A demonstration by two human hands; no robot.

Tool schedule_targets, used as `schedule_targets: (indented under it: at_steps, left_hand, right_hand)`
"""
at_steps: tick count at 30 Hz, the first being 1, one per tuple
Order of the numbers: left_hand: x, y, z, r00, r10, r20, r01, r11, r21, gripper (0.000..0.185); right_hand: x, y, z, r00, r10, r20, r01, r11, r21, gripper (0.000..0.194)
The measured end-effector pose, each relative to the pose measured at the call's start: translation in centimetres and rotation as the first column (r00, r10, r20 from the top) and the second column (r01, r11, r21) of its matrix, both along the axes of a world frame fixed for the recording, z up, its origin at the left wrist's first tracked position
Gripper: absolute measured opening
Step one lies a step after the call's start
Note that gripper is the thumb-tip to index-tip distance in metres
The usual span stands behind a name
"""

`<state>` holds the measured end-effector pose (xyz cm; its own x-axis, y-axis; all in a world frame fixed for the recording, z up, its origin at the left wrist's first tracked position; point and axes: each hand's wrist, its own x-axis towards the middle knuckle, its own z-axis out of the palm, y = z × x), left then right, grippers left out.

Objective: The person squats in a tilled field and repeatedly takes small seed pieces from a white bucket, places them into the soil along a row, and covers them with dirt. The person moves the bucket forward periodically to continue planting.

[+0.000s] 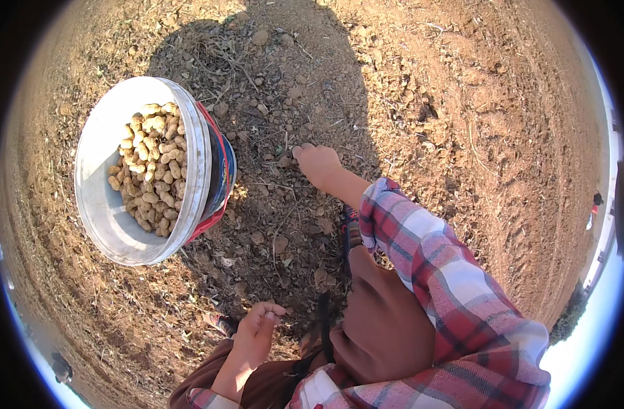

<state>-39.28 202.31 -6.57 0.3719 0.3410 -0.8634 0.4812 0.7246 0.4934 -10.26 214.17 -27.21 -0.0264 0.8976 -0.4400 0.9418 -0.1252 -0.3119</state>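
Observation:
My right hand [318, 164] reaches down to the shaded soil, its fingertips at the clods and dry bits. Whether it pinches anything there is hidden. My left hand [257, 330] hovers over my lap with curled fingers, the thumb near the index finger; I cannot tell if something is inside. Left of my right hand stands a white plastic bucket [99, 225], tilted in the view, with a dark blue printed outside and a red handle [216, 134]. Unshelled peanuts [153, 168] fill part of it.
Brown, cloddy field soil [455, 102] with dry stalks and leaf litter spreads all around. My shoe [349, 230] is beside the shaded patch. Another person [596, 202] is far off at the right; a dark, unclear shape [61, 368] appears at lower left.

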Motion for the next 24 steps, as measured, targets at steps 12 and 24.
schedule_targets:
  at_steps: [12, 24]
  left_hand:
    - [0.0, 1.5, 6.1, 0.931, 0.216, 0.295, -0.266, 0.954, 0.142, 0.028]
    - [-4.8, 0.3, 9.8, 0.473, 0.500, 0.725, -0.597, 0.788, -0.154, 0.032]
  right_hand:
    - [-2.0, -3.4, 26.1, 0.474, -0.432, -0.768, -0.120, 0.832, -0.542, 0.046]
    - [-13.8, -7.4, 35.4, 0.483, -0.408, -0.775, 0.063, 0.899, -0.434, 0.041]
